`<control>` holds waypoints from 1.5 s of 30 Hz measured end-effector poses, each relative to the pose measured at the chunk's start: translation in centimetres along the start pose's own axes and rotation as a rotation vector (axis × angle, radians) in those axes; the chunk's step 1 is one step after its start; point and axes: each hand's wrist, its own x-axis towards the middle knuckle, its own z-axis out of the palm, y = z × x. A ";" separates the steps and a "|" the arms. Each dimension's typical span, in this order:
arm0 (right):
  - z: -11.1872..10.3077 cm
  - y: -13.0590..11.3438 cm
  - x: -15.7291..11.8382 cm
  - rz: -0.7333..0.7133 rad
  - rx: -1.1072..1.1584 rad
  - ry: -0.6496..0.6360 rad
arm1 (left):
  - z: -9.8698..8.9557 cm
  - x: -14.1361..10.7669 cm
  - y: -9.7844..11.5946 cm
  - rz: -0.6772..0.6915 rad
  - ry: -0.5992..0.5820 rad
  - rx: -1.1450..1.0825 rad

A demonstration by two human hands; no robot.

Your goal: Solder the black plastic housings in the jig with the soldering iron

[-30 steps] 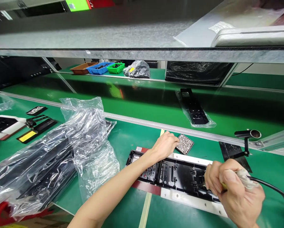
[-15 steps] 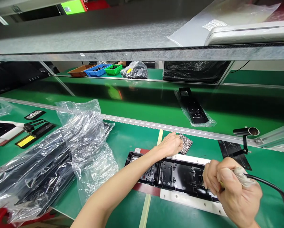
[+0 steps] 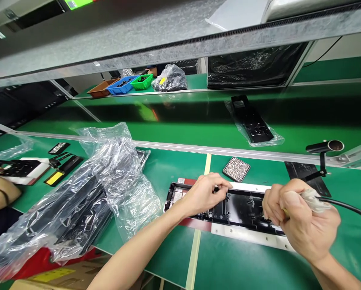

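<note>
A long black plastic housing (image 3: 239,207) lies open side up, held between white strips (image 3: 246,237) on the bench. My left hand (image 3: 209,191) is over its left-middle part, thumb and fingertips drawn together at the far wall. Whatever they pinch is too small to make out. My right hand (image 3: 301,217) is wrapped round a corded screwdriver above the housing's right end. Whitish wrapping (image 3: 314,200) shows at the tool's top, where a black cable (image 3: 346,204) comes out. Its tip is hidden. Behind the housing sits a small black tray (image 3: 231,177) full of tiny shiny metal pieces resembling screws.
Plastic-bagged dark parts (image 3: 86,193) cover the bench at left. A bagged black panel (image 3: 252,121) lies beyond the metal rail. At right stands a small tube on a bracket (image 3: 325,146). A metal shelf (image 3: 168,52) crosses overhead. Another person's arm (image 3: 2,191) shows far left.
My left hand has left the small tray and come to the housing, closer to me. My right hand still grips the screwdriver over the housing's right end. The view has tilted.
</note>
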 end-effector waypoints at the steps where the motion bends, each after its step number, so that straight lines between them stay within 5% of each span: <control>1: 0.1 0.0 0.0 0.002 0.002 0.003 | 0.3 -1.1 -0.1 0.034 -0.002 -0.005; 6: 0.1 -0.2 0.0 -0.010 0.006 -0.005 | 2.2 -3.9 -1.1 0.197 -0.061 0.105; 20: 0.2 -0.4 -0.1 0.007 0.015 0.012 | 2.8 -3.7 -1.4 0.301 -0.116 0.208; 30: 0.1 -0.3 0.0 0.007 0.008 0.023 | 3.1 -5.3 -1.7 0.383 0.057 0.251; 39: 0.0 -0.2 -0.1 0.000 0.014 0.014 | 3.5 -5.9 -1.5 0.520 0.049 0.619; 45: 0.1 -0.3 0.0 -0.002 0.005 0.010 | 3.1 -5.8 -1.2 0.486 0.126 0.466</control>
